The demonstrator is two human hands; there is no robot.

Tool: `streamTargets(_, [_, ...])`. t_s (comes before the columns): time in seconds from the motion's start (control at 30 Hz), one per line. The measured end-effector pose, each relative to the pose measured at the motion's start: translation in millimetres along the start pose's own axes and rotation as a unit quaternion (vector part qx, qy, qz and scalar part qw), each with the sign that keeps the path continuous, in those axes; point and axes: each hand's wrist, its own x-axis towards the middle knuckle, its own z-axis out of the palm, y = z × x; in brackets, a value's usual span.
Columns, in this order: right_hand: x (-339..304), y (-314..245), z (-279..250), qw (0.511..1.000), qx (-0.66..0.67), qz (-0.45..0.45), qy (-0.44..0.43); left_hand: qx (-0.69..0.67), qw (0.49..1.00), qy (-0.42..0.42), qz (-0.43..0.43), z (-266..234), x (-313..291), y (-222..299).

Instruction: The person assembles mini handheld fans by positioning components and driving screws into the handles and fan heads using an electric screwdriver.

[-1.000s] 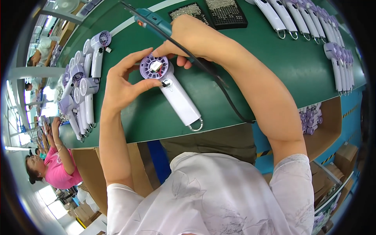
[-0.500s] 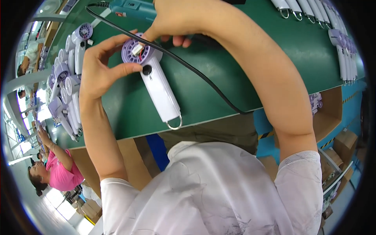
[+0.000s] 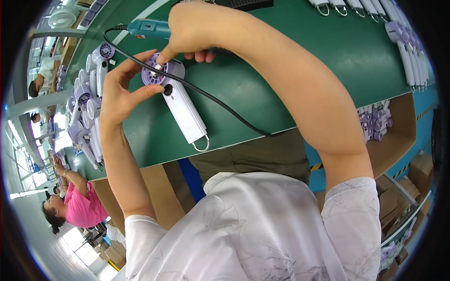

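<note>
Left hand (image 3: 118,97) has the purple head of a white handheld fan (image 3: 184,113) pinched between thumb and fingers, right on the green bench (image 3: 248,93) near its front edge. Right hand (image 3: 193,32) is wrapped around a teal power tool (image 3: 149,29), with its thumb on the fan head by a little white part (image 3: 158,68). Black cable (image 3: 218,100) crosses over the fan.

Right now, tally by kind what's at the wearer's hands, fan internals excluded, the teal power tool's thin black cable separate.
White-and-purple plastic handheld fan: 1
Teal power tool: 1
Thin black cable: 1
Total: 3
</note>
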Motion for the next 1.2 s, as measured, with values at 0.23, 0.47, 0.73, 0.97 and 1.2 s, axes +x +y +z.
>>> streamTargets(0.23, [-17, -10, -6, 0.999, -0.003, 0.043, 0.027, 0.053, 0.998, -0.040, 0.008, -6, 15, 11])
streamTargets(0.47, [-36, -15, -31, 0.923, 0.201, -0.133, 0.299, 0.003, 0.996, 0.000, 0.087, 9, 19, 3])
streamTargets(0.73, [-10, -2, -36, 0.756, 0.310, -0.350, 0.458, -0.066, 0.989, 0.031, 0.129, 15, 17, -14])
streamTargets(0.97, [25, 2, -12, 0.772, 0.283, -0.312, 0.476, -0.075, 0.985, 0.034, 0.149, 20, 16, -19])
streamTargets(1.2, [35, 1, -4, 0.786, 0.287, -0.303, 0.456, -0.061, 0.983, 0.041, 0.170, 24, 17, -20])
